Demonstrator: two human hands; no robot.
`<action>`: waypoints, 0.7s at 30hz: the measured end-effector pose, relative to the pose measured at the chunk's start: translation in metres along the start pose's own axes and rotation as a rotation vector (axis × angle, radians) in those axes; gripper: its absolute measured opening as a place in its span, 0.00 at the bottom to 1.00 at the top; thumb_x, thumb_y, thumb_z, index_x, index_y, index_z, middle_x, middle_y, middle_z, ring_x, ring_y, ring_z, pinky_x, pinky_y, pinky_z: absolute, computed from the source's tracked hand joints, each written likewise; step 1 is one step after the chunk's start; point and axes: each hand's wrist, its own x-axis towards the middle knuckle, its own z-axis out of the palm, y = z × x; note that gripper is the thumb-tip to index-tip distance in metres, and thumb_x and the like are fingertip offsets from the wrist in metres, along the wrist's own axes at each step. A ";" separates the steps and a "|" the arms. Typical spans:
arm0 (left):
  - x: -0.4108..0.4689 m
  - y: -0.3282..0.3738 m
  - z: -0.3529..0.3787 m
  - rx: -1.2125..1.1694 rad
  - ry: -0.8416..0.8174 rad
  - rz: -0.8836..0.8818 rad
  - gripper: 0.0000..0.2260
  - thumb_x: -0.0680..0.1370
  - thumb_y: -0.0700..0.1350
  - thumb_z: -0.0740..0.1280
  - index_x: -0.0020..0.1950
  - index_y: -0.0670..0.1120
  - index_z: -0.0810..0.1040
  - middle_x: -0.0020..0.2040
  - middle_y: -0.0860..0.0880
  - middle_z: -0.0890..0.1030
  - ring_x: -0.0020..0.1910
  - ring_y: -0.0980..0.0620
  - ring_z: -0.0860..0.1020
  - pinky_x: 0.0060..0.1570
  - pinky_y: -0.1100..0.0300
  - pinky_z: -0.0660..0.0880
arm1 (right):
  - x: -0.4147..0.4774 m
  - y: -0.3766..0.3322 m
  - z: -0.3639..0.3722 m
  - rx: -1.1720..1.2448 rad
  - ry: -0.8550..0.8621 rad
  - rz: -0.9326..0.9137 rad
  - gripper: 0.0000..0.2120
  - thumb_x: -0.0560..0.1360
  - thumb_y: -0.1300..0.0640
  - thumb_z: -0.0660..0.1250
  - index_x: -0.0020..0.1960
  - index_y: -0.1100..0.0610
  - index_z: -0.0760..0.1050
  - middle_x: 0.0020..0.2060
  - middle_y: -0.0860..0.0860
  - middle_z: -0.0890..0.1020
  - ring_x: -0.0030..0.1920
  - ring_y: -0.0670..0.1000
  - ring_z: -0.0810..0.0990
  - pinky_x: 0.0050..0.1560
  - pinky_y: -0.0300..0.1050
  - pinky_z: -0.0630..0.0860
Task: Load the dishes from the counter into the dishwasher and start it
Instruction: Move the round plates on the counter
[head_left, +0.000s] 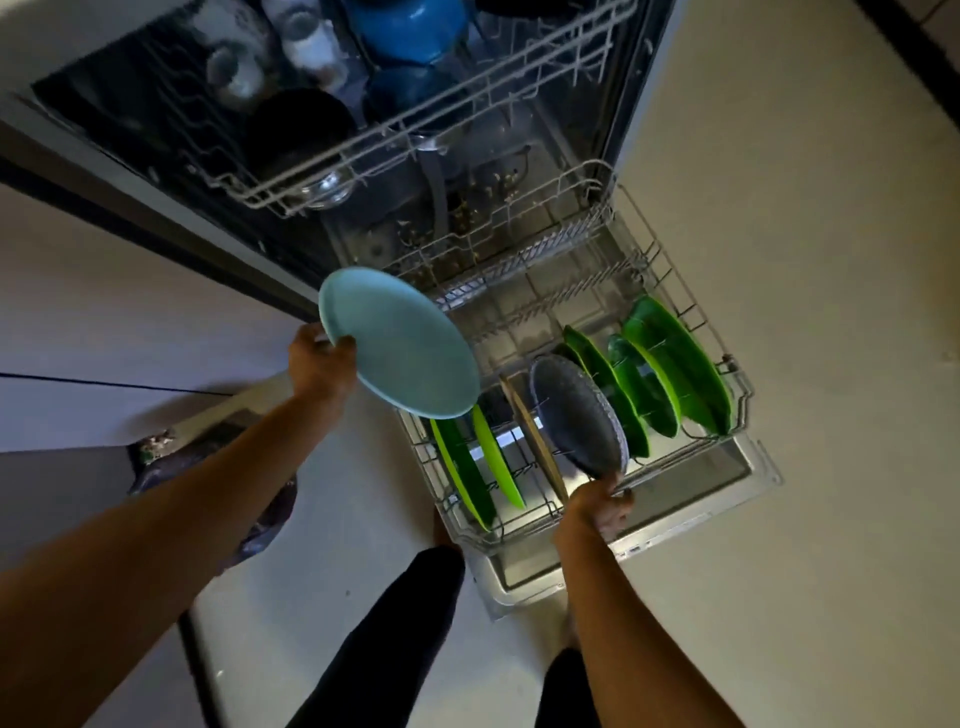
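Observation:
My left hand grips the rim of a light blue plate, held tilted above the left side of the pulled-out lower rack. My right hand pinches the near edge of a grey speckled plate that stands between the tines in the middle of the rack. A thin wooden board stands just left of the grey plate. Several green plates stand upright to the right, and two more stand at the rack's left end.
The upper rack is pulled out above, holding blue bowls, glasses and a dark bowl. The open dishwasher door lies under the lower rack. My legs stand beside the door on a pale floor. A dark bag lies at the left.

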 end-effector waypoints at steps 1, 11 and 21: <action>0.005 0.002 0.002 0.009 0.019 0.005 0.11 0.67 0.49 0.66 0.49 0.53 0.74 0.48 0.48 0.80 0.49 0.39 0.81 0.50 0.38 0.80 | -0.005 0.001 0.005 0.058 0.022 0.015 0.27 0.84 0.43 0.46 0.80 0.53 0.57 0.78 0.56 0.61 0.76 0.55 0.61 0.74 0.49 0.58; 0.036 0.008 0.008 0.150 0.036 0.091 0.12 0.67 0.47 0.67 0.49 0.51 0.78 0.45 0.46 0.82 0.48 0.40 0.82 0.46 0.39 0.81 | -0.003 0.024 0.028 0.430 0.211 -0.065 0.23 0.82 0.42 0.57 0.74 0.49 0.62 0.68 0.60 0.75 0.63 0.62 0.77 0.64 0.63 0.74; 0.006 0.039 0.007 0.466 0.052 0.171 0.19 0.72 0.41 0.67 0.63 0.44 0.76 0.58 0.41 0.80 0.58 0.39 0.78 0.51 0.54 0.73 | 0.015 0.036 0.033 0.409 0.199 -0.002 0.19 0.80 0.39 0.59 0.69 0.36 0.58 0.69 0.59 0.74 0.61 0.63 0.78 0.64 0.65 0.74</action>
